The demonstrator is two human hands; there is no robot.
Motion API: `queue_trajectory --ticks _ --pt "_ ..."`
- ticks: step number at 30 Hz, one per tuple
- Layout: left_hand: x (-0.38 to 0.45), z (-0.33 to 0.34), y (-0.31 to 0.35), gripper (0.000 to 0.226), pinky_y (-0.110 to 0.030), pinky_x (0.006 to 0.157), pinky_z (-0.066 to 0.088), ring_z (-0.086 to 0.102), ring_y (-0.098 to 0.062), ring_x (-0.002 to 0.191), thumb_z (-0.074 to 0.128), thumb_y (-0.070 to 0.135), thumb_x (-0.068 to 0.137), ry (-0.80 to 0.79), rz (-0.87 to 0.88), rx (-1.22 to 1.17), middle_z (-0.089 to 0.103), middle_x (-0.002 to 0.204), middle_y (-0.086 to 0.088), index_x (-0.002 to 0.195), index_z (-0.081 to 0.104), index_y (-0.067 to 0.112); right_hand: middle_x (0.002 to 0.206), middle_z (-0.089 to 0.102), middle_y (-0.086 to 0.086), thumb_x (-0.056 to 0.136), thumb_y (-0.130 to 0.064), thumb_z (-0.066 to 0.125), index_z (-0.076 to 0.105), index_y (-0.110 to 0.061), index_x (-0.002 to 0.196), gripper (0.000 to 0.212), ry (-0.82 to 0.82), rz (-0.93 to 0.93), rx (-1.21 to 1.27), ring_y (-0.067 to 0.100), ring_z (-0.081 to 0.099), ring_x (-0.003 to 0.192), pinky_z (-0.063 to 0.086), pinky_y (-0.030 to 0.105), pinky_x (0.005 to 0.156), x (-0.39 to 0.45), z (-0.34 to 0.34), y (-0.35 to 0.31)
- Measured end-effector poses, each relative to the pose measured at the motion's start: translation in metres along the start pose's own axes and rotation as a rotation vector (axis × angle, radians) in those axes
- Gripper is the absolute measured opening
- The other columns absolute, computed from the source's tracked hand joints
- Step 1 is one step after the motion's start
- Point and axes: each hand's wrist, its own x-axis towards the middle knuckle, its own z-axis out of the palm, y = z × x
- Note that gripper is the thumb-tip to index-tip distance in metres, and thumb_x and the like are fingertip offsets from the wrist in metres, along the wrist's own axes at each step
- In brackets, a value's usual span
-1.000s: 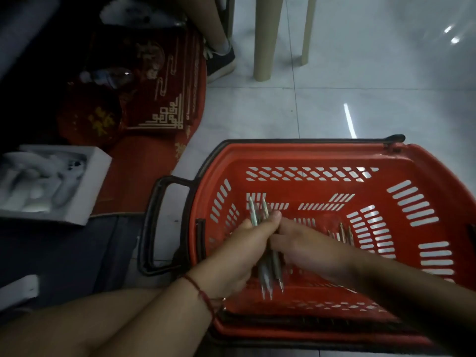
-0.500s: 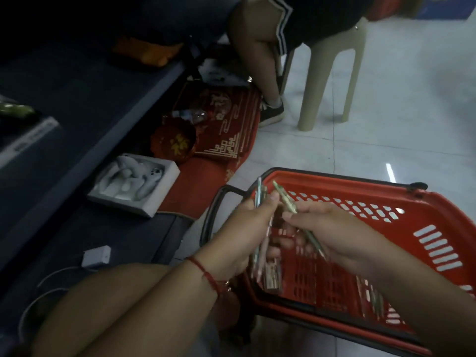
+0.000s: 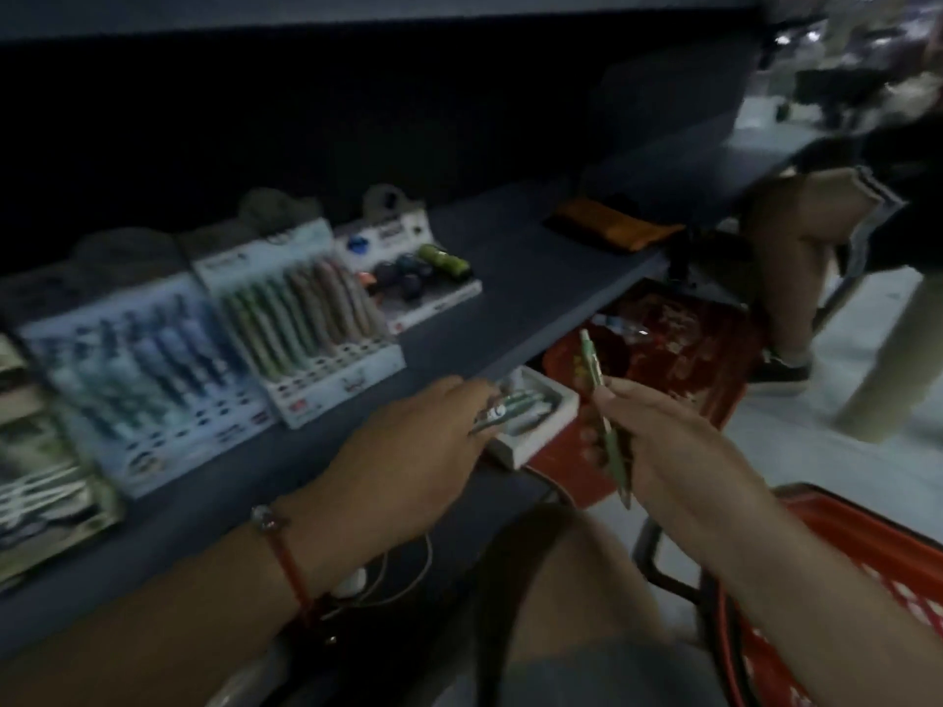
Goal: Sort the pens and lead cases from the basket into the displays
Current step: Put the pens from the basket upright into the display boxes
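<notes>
Step in hand: carrying to displays. Right hand (image 3: 658, 441), centre frame, fingers pinching slim green plastic pen (image 3: 604, 421); left hand (image 3: 408, 451) gripping pen bundle (image 3: 502, 413). Next, likely: matching green-pen cardboard display (image 3: 301, 318), centre left. Red plastic basket (image 3: 867, 579) lower right.

Three pen displays (image 3: 301, 318) stand side by side on the shelf (image 3: 536, 278) at left, the basket (image 3: 867, 568) on the floor at lower right, both hands between them holding pens.
</notes>
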Motion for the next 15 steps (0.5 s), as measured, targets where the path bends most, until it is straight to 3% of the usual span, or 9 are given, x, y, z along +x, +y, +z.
queue_trajectory --ticks 3,4,8,11,13,15 --pt "-0.026 -0.02 -0.042 0.008 -0.026 0.065 0.041 0.049 -0.01 0.074 0.042 0.033 0.103 0.01 -0.025 0.064 0.05 0.09 0.007 0.108 0.048 0.032 0.083 0.068 0.004 0.094 -0.02 0.063 0.073 -0.011 0.105 0.017 -0.105 -0.025 0.001 0.012 0.066 0.072 0.053 0.028 0.07 0.011 0.049 -0.001" --pt "-0.035 -0.024 -0.055 0.011 -0.027 0.061 0.038 0.049 -0.01 0.073 0.042 0.036 0.103 0.004 -0.054 0.085 0.052 0.088 0.006 0.11 0.049 0.031 0.084 0.068 0.005 0.095 -0.022 0.063 0.072 -0.011 0.106 0.018 -0.141 -0.038 -0.033 0.012 0.066 0.073 0.052 0.029 0.071 0.015 0.066 -0.001" --pt "-0.062 -0.027 -0.109 0.029 -0.034 0.071 0.047 0.058 -0.016 0.087 0.041 0.049 0.1 0.058 -0.097 0.26 0.061 0.104 0.003 0.122 0.049 0.031 0.087 0.075 0.005 0.096 -0.024 0.064 0.071 -0.017 0.1 0.011 -0.166 -0.058 -0.214 0.017 0.07 0.075 0.055 0.031 0.068 0.03 0.14 0.011" --pt "-0.066 -0.028 -0.142 0.024 -0.024 0.052 0.038 0.051 -0.011 0.066 0.046 0.041 0.101 0.158 -0.122 0.249 0.056 0.081 0.002 0.117 0.054 0.025 0.086 0.076 0.011 0.094 -0.018 0.066 0.07 -0.01 0.096 0.008 -0.198 -0.159 -0.285 0.019 0.073 0.077 0.056 0.028 0.066 0.044 0.19 0.019" --pt "-0.063 -0.029 -0.158 0.018 -0.027 0.056 0.042 0.053 -0.013 0.069 0.049 0.032 0.101 0.226 -0.142 0.229 0.058 0.083 0.0 0.114 0.056 0.022 0.086 0.075 0.009 0.095 -0.012 0.065 0.066 -0.007 0.107 0.014 -0.186 -0.241 -0.326 0.015 0.073 0.074 0.056 0.022 0.062 0.056 0.213 0.02" --pt "-0.06 -0.027 -0.167 0.02 -0.035 0.07 0.05 0.059 -0.019 0.085 0.054 0.021 0.098 0.267 -0.156 0.194 0.063 0.1 -0.002 0.118 0.057 0.022 0.092 0.075 0.006 0.096 -0.014 0.064 0.063 -0.008 0.121 0.025 -0.207 -0.312 -0.37 0.017 0.073 0.085 0.058 0.026 0.072 0.066 0.228 0.019"
